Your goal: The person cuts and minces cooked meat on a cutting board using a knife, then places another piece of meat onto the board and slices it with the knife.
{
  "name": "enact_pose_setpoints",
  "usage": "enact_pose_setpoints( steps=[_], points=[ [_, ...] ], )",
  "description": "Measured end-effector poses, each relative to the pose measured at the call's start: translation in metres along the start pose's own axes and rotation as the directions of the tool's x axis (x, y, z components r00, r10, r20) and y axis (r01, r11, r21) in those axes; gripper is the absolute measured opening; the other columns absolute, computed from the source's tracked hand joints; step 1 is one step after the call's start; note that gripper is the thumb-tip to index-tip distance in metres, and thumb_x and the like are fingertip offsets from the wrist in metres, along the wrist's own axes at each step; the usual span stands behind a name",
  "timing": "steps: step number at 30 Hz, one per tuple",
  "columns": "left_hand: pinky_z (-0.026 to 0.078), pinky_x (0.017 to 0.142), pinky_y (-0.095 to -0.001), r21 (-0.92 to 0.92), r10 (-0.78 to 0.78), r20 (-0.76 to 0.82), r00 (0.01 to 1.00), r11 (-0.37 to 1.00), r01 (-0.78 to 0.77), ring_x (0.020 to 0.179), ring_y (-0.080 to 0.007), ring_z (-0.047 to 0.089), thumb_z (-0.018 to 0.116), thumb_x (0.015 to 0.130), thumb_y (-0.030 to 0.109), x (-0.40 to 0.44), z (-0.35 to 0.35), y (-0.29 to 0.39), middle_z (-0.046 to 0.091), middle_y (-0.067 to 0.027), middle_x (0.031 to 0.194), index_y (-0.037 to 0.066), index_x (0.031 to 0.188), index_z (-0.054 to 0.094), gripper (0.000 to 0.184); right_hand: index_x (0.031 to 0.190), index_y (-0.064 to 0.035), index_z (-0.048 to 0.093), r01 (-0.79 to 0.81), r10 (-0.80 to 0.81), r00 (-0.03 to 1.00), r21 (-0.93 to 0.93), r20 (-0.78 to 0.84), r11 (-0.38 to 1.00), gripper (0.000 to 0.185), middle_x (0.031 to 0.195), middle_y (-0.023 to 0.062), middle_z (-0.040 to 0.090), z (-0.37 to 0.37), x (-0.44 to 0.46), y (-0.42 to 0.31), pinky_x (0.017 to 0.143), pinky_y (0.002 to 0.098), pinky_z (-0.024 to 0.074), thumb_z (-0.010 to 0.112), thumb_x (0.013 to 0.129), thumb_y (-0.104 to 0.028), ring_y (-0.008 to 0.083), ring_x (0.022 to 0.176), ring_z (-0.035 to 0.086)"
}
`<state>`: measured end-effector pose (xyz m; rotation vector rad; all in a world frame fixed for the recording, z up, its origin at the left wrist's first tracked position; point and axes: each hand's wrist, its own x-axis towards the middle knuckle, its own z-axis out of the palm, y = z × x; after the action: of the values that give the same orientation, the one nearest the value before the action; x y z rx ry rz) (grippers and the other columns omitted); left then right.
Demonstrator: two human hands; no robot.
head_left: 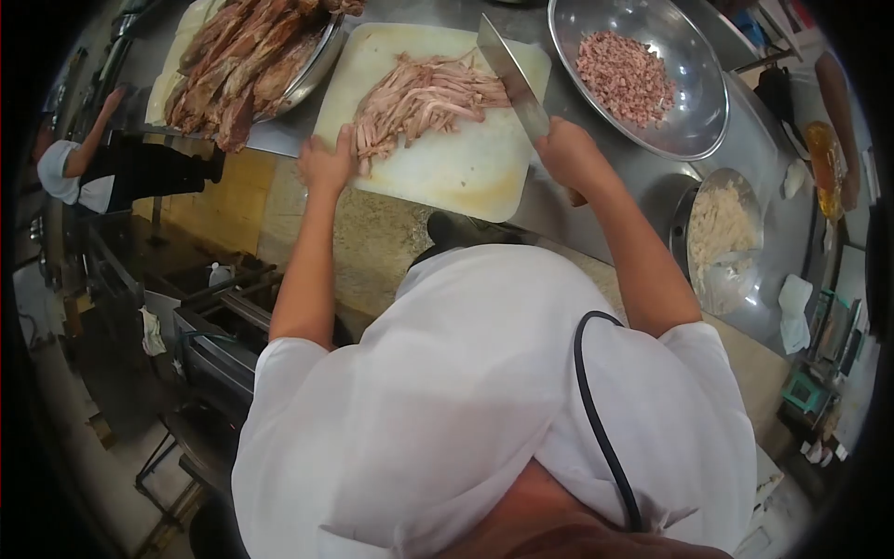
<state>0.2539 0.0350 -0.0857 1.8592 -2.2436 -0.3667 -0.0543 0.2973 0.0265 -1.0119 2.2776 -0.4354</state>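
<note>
Strips of sliced meat (424,98) lie in a loose pile on a pale cutting board (466,177). My right hand (570,158) is closed round the handle of a broad knife (512,79), whose blade reaches over the board's right part beside the strips. At the board's left edge is my left hand (328,166), its fingers against the edge near the ends of the strips; what its fingers grip, if anything, is hard to make out. Long browned pieces of meat (247,65) are heaped in a metal bowl (321,63) at the upper left.
A large steel bowl (694,93) with diced meat stands at the upper right. Below it is a smaller metal bowl (751,210) with pale shredded food. Another person (84,172) stands at the far left; another person's arm (838,112) shows at the far right.
</note>
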Motion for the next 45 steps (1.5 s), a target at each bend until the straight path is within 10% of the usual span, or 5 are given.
enact_pose_setpoints(
  steps=[8,29,31,35,45],
  points=[
    [0.038,0.112,-0.0504,-0.092,0.092,0.269,0.959,0.993,-0.07,0.129,-0.0504,0.05,0.045,0.087,0.082,0.083,0.011,-0.004,0.054,-0.0346,0.139,-0.009,0.142,0.051,0.106,0.112,0.0069,0.061,-0.089,0.089,0.996,-0.026,-0.018,0.996,0.033,0.106,0.0326,0.067,-0.002,-0.005,-0.012,0.093,0.0515,0.0494,0.053,0.094,-0.02,0.0476,0.104,0.065],
    [0.046,0.104,-0.0468,-0.05,-0.201,0.224,0.954,0.975,0.217,0.117,-0.0422,0.062,0.061,0.079,0.078,-0.039,-0.045,0.074,0.068,-0.0299,0.116,-0.009,0.12,0.067,0.096,0.112,0.0023,0.063,0.207,-0.206,0.978,-0.283,0.033,0.937,0.03,0.101,0.0284,0.071,-0.024,0.026,0.019,0.089,0.0528,0.0525,0.053,0.093,-0.018,0.0436,0.097,0.069],
    [0.05,0.096,-0.0472,0.006,0.217,-0.137,0.967,0.976,-0.218,0.11,-0.0393,0.065,0.065,0.086,0.061,-0.038,-0.031,0.107,0.071,-0.0235,0.108,-0.005,0.11,0.071,0.071,0.113,0.003,0.061,0.203,-0.213,0.977,-0.292,-0.004,0.935,0.029,0.1,0.0288,0.071,-0.024,0.021,0.017,0.088,0.0536,0.0523,0.052,0.093,-0.017,0.0442,0.095,0.069],
    [0.044,0.105,-0.0506,-0.197,0.683,0.083,0.726,0.725,-0.66,0.118,-0.0391,0.061,0.065,0.093,0.028,-0.038,-0.013,0.198,0.069,-0.0175,0.119,0.004,0.122,0.066,0.037,0.11,0.0027,0.055,0.198,-0.227,0.971,-0.275,-0.077,0.941,0.023,0.094,0.0288,0.07,-0.016,0.012,0.014,0.084,0.0556,0.0511,0.05,0.093,-0.012,0.0456,0.092,0.069],
    [0.035,0.107,-0.0578,-0.088,0.662,-0.09,0.744,0.739,-0.668,0.115,-0.0318,0.06,0.058,0.09,0.019,-0.043,0.068,0.241,0.068,-0.0121,0.113,0.01,0.116,0.066,0.029,0.105,0.0009,0.051,0.222,-0.253,0.965,-0.292,-0.074,0.93,0.017,0.091,0.0284,0.069,-0.022,-0.018,0.015,0.08,0.0561,0.0519,0.05,0.092,-0.009,0.0467,0.088,0.068]
  ],
)
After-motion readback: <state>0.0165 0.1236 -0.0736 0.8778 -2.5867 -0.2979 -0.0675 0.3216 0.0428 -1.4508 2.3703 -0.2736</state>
